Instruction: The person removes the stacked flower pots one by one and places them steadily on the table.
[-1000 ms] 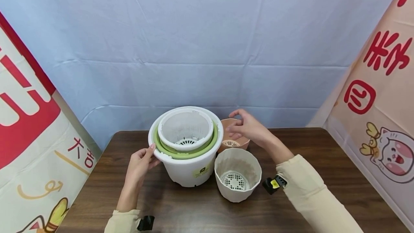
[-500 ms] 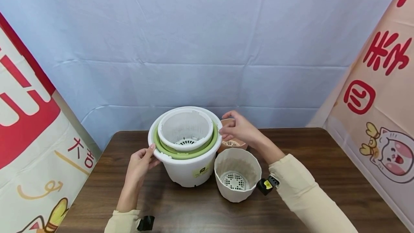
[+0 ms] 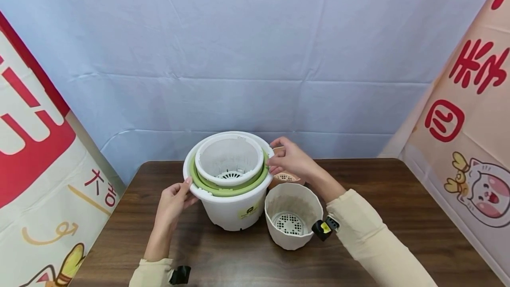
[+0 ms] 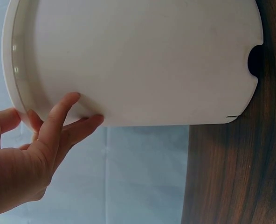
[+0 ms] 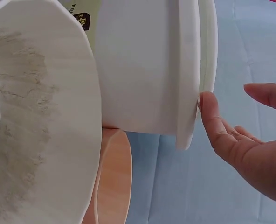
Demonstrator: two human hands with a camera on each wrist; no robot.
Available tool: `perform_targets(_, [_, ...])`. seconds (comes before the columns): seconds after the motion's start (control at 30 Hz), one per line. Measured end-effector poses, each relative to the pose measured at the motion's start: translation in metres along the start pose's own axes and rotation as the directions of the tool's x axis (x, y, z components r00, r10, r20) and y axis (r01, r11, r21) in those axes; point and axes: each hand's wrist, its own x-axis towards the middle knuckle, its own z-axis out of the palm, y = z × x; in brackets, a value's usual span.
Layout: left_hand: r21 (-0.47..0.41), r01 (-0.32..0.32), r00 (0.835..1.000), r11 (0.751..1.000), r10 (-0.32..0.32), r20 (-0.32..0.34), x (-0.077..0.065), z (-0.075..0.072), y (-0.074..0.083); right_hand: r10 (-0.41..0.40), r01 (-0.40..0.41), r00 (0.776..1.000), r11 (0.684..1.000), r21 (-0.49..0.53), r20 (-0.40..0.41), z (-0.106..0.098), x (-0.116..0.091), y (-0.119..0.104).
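Observation:
A large white flowerpot (image 3: pixel 213 209) with a yellow label stands on the table, with a green pot (image 3: pixel 223 192) and a smaller white pot (image 3: pixel 227 156) nested inside it. My left hand (image 3: pixel 173 203) pinches the large pot's left rim, thumb on top and fingers against the wall below; the left wrist view shows those fingertips (image 4: pixel 72 96) at the wall. At the opposite side, my right hand (image 3: pixel 295 159) reaches the nested rims. In the right wrist view its fingertips (image 5: pixel 208 100) touch near the rim while the thumb (image 5: pixel 264 93) stays apart.
An off-white faceted pot (image 3: pixel 275 234) with a perforated bottom stands right of the stack. Behind it, an orange pot (image 3: pixel 287 182) is partly covered by my right hand. The brown wooden table (image 3: pixel 374 180) ends at a pale blue cloth backdrop (image 3: pixel 239 48).
My right hand has moved left from above the orange pot to the right rim of the nested pots. The left hand keeps its grip, and the pots have stayed in place.

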Motion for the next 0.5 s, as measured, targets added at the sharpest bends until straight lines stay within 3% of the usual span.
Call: perform_targets(0.5, [0.015,0.0,1.0,1.0,0.0,-0.002,0.0015,0.0,-0.0017,0.052,-0.052,0.999,0.999,0.017,-0.016,0.0069,0.0082,0.0002])
